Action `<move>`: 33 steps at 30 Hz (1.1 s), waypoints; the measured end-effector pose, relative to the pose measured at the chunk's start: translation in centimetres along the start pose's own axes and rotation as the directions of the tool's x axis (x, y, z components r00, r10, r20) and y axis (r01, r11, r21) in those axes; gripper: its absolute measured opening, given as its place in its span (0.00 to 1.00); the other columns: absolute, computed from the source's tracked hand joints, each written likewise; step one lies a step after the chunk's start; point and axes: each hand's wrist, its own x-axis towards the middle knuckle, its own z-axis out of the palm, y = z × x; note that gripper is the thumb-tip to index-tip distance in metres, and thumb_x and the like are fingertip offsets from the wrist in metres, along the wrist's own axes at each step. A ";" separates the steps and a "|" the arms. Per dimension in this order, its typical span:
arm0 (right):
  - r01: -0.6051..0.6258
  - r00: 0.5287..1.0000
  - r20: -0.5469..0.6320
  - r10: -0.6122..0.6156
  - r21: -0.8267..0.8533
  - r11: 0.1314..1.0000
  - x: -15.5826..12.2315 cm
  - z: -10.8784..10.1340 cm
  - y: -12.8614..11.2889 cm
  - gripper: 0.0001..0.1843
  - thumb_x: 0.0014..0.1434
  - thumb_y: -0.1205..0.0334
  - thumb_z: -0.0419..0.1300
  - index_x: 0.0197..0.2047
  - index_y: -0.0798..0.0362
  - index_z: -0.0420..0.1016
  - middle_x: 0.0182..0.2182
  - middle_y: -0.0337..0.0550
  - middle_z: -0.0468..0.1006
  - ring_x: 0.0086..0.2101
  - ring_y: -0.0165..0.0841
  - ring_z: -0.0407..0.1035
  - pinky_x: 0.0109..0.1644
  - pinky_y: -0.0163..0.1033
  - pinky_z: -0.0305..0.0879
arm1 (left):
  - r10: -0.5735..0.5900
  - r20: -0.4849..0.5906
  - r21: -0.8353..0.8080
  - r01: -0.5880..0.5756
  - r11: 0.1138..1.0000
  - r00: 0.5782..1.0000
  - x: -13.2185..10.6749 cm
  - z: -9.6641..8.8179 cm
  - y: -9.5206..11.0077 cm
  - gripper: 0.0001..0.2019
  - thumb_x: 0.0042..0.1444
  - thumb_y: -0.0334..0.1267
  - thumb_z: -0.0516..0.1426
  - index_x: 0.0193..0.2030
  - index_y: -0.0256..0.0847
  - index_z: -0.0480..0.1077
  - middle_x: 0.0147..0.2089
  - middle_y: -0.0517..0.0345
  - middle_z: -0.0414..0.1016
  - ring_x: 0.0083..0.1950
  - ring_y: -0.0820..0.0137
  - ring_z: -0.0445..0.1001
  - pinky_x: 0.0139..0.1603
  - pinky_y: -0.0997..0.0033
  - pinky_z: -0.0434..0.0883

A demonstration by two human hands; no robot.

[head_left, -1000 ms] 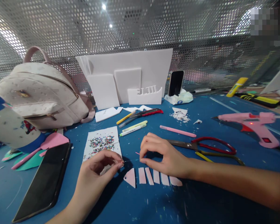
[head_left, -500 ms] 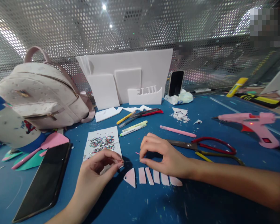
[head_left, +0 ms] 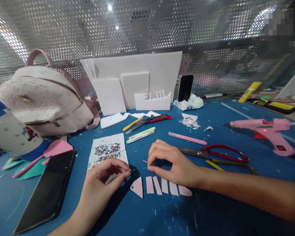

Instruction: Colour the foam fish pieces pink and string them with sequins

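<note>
My left hand (head_left: pixel 110 177) is closed in a pinch, with a small bit at its fingertips too tiny to name. A faint, thin strand seems to trail from it toward my right hand (head_left: pixel 163 161), whose thumb and index finger are also pinched together; what they hold is hidden. Below both hands lies a row of pale pink cut pieces (head_left: pixel 149 185) forming a fish shape, the leftmost with a dark eye dot. The tip of something thin and pink (head_left: pixel 145 161) pokes out beside my right fingers. White paper (head_left: pixel 125 156) bearing multicoloured sequins lies just behind my left hand.
Large scissors (head_left: pixel 226 151) lie beyond my right forearm, near a pink glue gun (head_left: pixel 263 126) with a lit light. Markers (head_left: pixel 140 135) and a cutter (head_left: pixel 147 122) lie mid-table. A black phone (head_left: pixel 45 193) and a backpack (head_left: pixel 46 98) are left. White foam boards (head_left: pixel 110 95) stand behind.
My right hand has shifted very slightly right. The strand between the two hands looks fainter now. Both hands stay pinched and the pink pieces have not moved.
</note>
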 end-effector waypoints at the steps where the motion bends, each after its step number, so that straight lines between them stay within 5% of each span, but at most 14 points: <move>1: 0.000 1.000 0.001 0.000 -0.002 1.000 0.0 0.0 0.0 0.04 0.64 0.66 0.61 0.35 0.53 0.73 0.33 0.40 0.73 0.38 0.33 0.63 0.42 0.41 0.61 | 0.003 0.001 0.001 -0.003 1.000 1.000 0.0 0.0 0.0 0.02 0.58 0.34 0.63 0.34 0.44 0.76 0.33 0.63 0.79 0.33 0.77 0.77 0.36 0.85 0.73; 33: 0.040 0.999 0.017 -0.039 -0.043 0.998 -0.2 0.1 0.1 0.03 0.64 0.66 0.61 0.36 0.53 0.73 0.34 0.40 0.72 0.38 0.33 0.63 0.43 0.41 0.61 | 0.150 0.024 0.039 -0.151 0.988 0.988 0.0 -0.1 -0.2 0.07 0.58 0.30 0.62 0.34 0.47 0.78 0.34 0.62 0.80 0.37 0.74 0.78 0.38 0.81 0.75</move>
